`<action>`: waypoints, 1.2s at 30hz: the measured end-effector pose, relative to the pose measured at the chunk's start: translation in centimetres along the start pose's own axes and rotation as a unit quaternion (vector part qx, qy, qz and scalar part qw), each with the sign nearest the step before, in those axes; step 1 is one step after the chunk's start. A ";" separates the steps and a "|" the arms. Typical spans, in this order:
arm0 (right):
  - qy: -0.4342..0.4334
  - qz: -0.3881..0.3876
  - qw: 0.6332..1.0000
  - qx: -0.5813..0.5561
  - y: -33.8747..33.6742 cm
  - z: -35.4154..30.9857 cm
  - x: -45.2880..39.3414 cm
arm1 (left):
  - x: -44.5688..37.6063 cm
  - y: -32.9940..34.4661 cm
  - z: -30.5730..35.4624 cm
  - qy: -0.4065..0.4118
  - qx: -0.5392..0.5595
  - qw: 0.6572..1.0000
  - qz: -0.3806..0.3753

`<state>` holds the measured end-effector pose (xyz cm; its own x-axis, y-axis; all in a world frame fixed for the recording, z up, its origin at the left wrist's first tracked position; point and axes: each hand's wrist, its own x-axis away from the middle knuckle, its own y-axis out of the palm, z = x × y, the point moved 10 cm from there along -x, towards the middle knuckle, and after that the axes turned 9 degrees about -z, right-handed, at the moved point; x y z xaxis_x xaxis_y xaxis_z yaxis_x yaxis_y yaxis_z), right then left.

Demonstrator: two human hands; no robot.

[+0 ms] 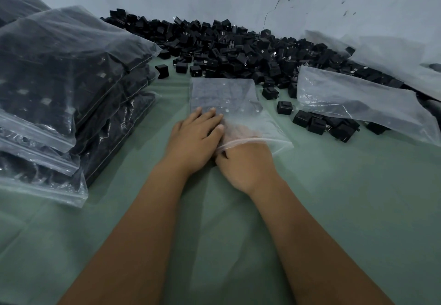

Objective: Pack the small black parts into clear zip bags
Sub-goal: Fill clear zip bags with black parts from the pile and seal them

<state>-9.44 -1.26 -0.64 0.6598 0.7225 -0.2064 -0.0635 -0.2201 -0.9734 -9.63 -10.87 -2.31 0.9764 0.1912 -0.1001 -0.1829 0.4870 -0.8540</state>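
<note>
On the green table (334, 197), an empty zip bag (229, 104) lay lengthwise away from the person, mouth nearest. Left hand (195, 137) pressed flat on it; right hand (243, 159) reached inside, fingers obscured. Loose black parts (238, 51) lay just beyond.

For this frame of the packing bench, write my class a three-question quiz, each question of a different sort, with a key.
1. True or false: the stack of filled bags lies on the person's right.
2. Multiple choice: the right hand is (a) inside the mouth of the empty zip bag, (b) on the loose pile of black parts, (c) off the green table.
3. Fill in: the left hand lies flat on the empty ___ bag.

Key: 1 false; 2 a; 3 zip.
</note>
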 end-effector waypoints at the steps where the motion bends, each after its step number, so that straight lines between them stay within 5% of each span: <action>1: -0.004 0.015 1.000 -0.010 -0.6 0.1 0.2 | 0.0 -0.1 0.0 0.001 0.003 1.000 0.000; 5: 0.016 0.159 0.986 -0.054 -4.9 1.0 1.7 | 0.2 -0.1 0.1 0.011 0.005 1.000 -0.002; 8: 0.011 0.337 0.936 -0.103 -8.9 2.3 4.2 | 0.3 -0.1 0.1 0.014 -0.007 1.000 -0.008; 10: 0.065 0.382 0.908 -0.157 -9.7 5.4 5.0 | 0.4 0.0 0.2 0.016 -0.012 1.000 -0.007; 15: 0.292 0.326 0.877 -0.198 -7.5 14.8 6.1 | 0.4 0.1 0.4 0.018 -0.039 0.999 -0.011; 19: 0.411 0.125 0.887 -0.168 -3.4 18.1 5.8 | 0.5 0.3 0.6 0.018 -0.068 0.997 -0.014; 21: 0.417 0.081 0.891 -0.160 -2.3 18.3 5.5 | 0.5 0.3 0.7 0.020 -0.075 0.997 -0.013; 27: 0.375 0.151 0.900 -0.161 -3.2 17.6 5.1 | 1.1 0.0 2.1 0.055 -0.067 0.996 -0.007; 36: 0.370 0.140 0.907 -0.143 -2.8 18.0 4.6 | 1.6 0.2 2.6 0.059 -0.049 0.996 -0.041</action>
<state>-19.64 14.47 -0.69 0.9767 -0.0029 -0.2144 -0.1786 -0.5641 -0.8061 -8.37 -8.24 -1.31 0.9953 0.0500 -0.0824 -0.0957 0.4096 -0.9072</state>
